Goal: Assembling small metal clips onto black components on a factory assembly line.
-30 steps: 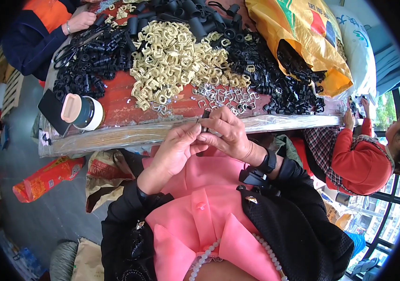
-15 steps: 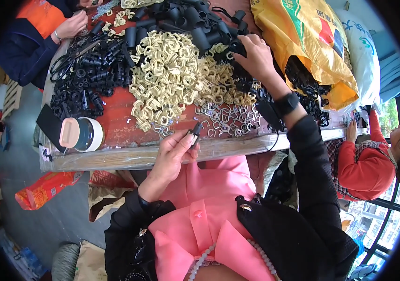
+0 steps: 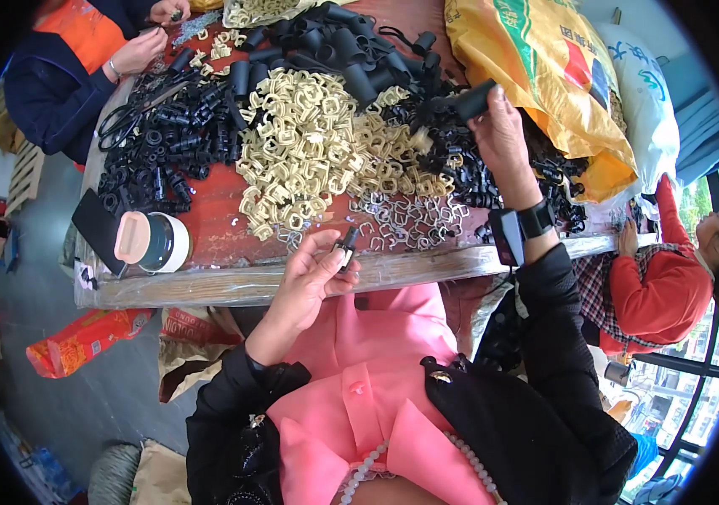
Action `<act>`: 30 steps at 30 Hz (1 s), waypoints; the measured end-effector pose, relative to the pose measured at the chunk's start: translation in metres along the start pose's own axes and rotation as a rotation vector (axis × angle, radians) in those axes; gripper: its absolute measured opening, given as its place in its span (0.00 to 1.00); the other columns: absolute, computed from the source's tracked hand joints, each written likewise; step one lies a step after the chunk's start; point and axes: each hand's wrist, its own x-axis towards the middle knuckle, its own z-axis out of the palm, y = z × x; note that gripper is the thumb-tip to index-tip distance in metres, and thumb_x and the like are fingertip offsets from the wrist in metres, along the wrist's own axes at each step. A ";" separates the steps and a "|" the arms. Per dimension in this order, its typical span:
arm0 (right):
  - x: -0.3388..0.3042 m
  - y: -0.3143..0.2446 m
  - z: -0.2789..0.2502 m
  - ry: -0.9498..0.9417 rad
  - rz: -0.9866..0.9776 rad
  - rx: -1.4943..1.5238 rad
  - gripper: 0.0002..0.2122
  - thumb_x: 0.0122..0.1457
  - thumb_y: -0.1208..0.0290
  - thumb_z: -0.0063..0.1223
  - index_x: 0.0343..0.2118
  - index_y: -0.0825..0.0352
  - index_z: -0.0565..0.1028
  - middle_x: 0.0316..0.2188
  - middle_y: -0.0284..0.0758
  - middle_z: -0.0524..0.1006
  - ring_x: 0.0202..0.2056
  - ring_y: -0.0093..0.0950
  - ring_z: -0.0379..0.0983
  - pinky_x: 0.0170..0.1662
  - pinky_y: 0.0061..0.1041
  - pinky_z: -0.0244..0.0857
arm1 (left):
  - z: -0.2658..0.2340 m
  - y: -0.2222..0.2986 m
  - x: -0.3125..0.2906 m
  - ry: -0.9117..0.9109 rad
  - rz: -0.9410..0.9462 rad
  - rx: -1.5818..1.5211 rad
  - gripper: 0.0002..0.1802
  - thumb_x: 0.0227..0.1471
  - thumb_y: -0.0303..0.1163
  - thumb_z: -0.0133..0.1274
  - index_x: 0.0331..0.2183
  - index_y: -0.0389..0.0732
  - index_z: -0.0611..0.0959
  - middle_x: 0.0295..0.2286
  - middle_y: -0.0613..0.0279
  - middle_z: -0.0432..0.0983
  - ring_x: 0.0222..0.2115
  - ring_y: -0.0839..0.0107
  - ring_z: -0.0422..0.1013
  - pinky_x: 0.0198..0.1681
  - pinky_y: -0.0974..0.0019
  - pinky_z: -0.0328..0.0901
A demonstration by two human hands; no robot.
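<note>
Red-topped table (image 3: 215,198) sits under the cream clip pile (image 3: 300,160). Yellow sack (image 3: 536,71) is right of the pile. Loose metal clips (image 3: 418,223) scattered along pile's near right edge. Right hand (image 3: 503,135) is right of the pile, thumb and fingers pinching a tilted black tube (image 3: 475,99). Left hand (image 3: 313,273) is on pile's near side, fingers curled, pinching a small black fitting (image 3: 348,239), narrow tip pointing away from the person.

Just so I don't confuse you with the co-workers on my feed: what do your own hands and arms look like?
The left hand and right hand are ungloved. The left sleeve and right sleeve are black. The right one ends near a black wristband, with a small, boxy dark device beside it.
</note>
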 end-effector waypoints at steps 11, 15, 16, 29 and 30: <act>-0.121 -0.007 0.053 -0.513 0.467 0.390 0.17 0.53 0.59 0.43 0.38 0.68 0.66 0.28 0.32 0.70 0.32 0.22 0.66 0.34 0.24 0.61 | 0.018 0.018 -0.021 0.008 0.086 0.035 0.12 0.48 0.31 0.47 0.35 0.36 0.69 0.27 0.58 0.71 0.24 0.74 0.69 0.26 0.77 0.66; -0.143 -0.031 0.065 -0.640 0.188 -0.247 0.14 0.48 0.66 0.51 0.35 0.68 0.68 0.27 0.31 0.69 0.32 0.23 0.66 0.35 0.22 0.60 | 0.028 0.028 -0.030 -0.038 0.069 0.062 0.12 0.46 0.30 0.48 0.35 0.36 0.69 0.26 0.60 0.71 0.23 0.78 0.68 0.25 0.79 0.64; -0.145 -0.033 0.066 -0.682 0.136 -0.350 0.14 0.46 0.69 0.54 0.34 0.69 0.68 0.27 0.32 0.68 0.32 0.23 0.66 0.35 0.21 0.60 | 0.028 0.029 -0.032 -0.060 0.053 0.067 0.12 0.46 0.29 0.48 0.35 0.36 0.70 0.26 0.61 0.71 0.22 0.79 0.67 0.24 0.79 0.64; -0.144 -0.026 0.070 -0.697 -0.343 -0.582 0.19 0.35 0.74 0.60 0.33 0.67 0.68 0.30 0.35 0.68 0.33 0.31 0.65 0.36 0.26 0.59 | 0.014 0.032 -0.032 -0.077 -0.040 0.177 0.14 0.44 0.30 0.50 0.36 0.34 0.72 0.20 0.70 0.66 0.18 0.84 0.61 0.18 0.82 0.55; -0.144 -0.026 0.074 -0.722 -0.340 -0.559 0.19 0.35 0.74 0.60 0.33 0.67 0.68 0.30 0.35 0.68 0.33 0.31 0.65 0.36 0.26 0.59 | 0.015 0.031 -0.031 -0.080 -0.048 0.194 0.14 0.44 0.30 0.51 0.35 0.34 0.72 0.20 0.70 0.66 0.18 0.84 0.61 0.18 0.82 0.55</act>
